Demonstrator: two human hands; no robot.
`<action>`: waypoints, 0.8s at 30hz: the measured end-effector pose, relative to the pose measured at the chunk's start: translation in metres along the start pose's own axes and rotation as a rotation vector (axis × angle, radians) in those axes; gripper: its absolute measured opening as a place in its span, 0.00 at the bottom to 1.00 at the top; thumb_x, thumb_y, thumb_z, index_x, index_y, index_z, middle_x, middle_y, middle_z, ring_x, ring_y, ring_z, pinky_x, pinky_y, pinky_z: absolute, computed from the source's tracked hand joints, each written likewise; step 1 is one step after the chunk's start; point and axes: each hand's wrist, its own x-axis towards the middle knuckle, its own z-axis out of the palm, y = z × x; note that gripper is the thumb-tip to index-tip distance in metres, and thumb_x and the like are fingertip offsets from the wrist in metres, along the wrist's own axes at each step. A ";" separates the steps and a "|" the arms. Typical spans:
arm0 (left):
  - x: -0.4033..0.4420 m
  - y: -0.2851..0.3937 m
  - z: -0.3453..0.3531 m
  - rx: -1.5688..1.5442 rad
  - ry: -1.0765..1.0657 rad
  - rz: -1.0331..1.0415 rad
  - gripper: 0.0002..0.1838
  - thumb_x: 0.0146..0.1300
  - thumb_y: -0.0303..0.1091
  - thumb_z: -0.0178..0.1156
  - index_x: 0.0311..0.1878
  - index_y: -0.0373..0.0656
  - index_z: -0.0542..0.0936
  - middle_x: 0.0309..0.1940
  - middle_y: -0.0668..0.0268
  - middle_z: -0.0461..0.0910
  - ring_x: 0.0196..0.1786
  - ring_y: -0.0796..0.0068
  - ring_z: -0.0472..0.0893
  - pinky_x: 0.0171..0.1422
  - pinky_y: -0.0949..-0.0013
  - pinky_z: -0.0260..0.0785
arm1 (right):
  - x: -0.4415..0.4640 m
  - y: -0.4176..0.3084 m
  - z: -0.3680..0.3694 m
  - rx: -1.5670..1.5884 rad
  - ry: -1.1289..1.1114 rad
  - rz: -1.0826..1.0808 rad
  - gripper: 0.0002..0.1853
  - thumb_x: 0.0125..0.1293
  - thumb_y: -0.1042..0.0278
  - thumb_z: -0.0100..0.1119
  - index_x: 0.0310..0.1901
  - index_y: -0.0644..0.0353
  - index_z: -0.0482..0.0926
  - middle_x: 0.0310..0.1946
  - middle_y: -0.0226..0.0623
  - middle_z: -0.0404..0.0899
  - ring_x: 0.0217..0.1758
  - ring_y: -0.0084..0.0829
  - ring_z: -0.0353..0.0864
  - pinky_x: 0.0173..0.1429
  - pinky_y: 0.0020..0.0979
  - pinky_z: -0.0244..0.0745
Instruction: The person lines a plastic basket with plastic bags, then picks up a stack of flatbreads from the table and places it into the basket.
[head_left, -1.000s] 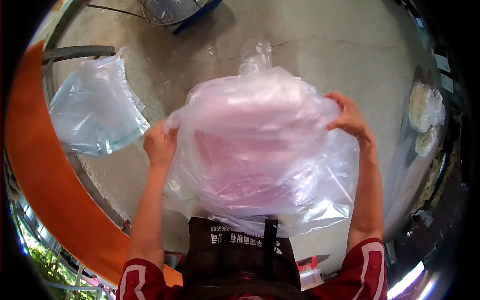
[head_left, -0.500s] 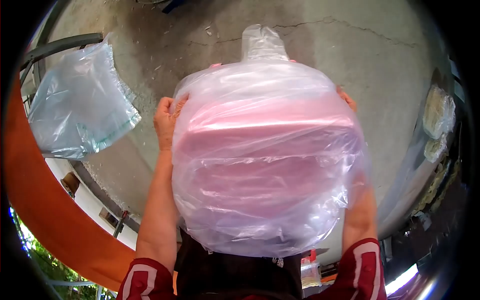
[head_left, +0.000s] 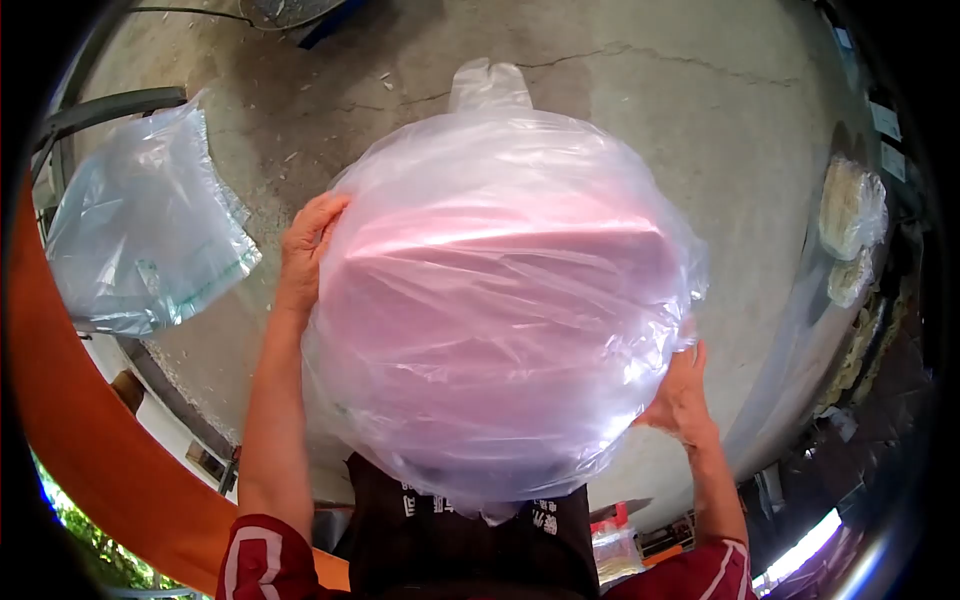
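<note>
A large clear plastic bag [head_left: 490, 310] with bulky pink contents fills the space in front of my body. Its wrinkled film covers the pink shape, whose kind I cannot make out. My left hand [head_left: 310, 245] grips the bag's upper left side, fingers curled at its edge. Lower down on the right side, my right hand [head_left: 682, 395] holds the bag, with part of the fingers hidden behind the film. A narrow flap of plastic [head_left: 490, 85] sticks out at the bag's far end.
At left, clear plastic bags [head_left: 150, 220] hang by a dark metal bar [head_left: 120, 103] and an orange curved surface [head_left: 90, 450]. Wrapped pale bundles [head_left: 850, 210] are at right. Beneath is a cracked concrete floor [head_left: 690, 120] with scraps.
My right hand has moved from the bag's upper right side down to its lower right. The bag has shifted slightly left, and my left hand has moved left with it.
</note>
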 end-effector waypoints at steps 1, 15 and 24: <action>0.001 -0.016 0.004 -0.072 0.030 -0.052 0.14 0.55 0.23 0.54 0.46 0.42 0.76 0.49 0.59 0.71 0.53 0.68 0.69 0.57 0.72 0.60 | -0.002 0.002 0.022 0.078 0.047 -0.101 0.53 0.28 0.50 0.72 0.59 0.60 0.58 0.59 0.44 0.57 0.65 0.47 0.47 0.63 0.53 0.44; 0.003 0.032 -0.024 0.124 -0.040 0.112 0.25 0.58 0.42 0.54 0.56 0.39 0.67 0.57 0.61 0.63 0.58 0.72 0.64 0.61 0.72 0.56 | -0.058 0.026 0.015 1.159 0.620 0.330 0.45 0.46 0.53 0.66 0.62 0.61 0.54 0.59 0.43 0.60 0.60 0.34 0.61 0.59 0.32 0.56; -0.099 0.031 -0.046 0.774 -0.526 0.059 0.73 0.15 0.70 0.65 0.66 0.37 0.45 0.65 0.51 0.47 0.69 0.55 0.42 0.66 0.43 0.24 | -0.046 -0.035 0.103 0.772 0.089 -0.015 0.43 0.31 0.54 0.74 0.52 0.64 0.66 0.46 0.40 0.73 0.50 0.39 0.71 0.54 0.37 0.64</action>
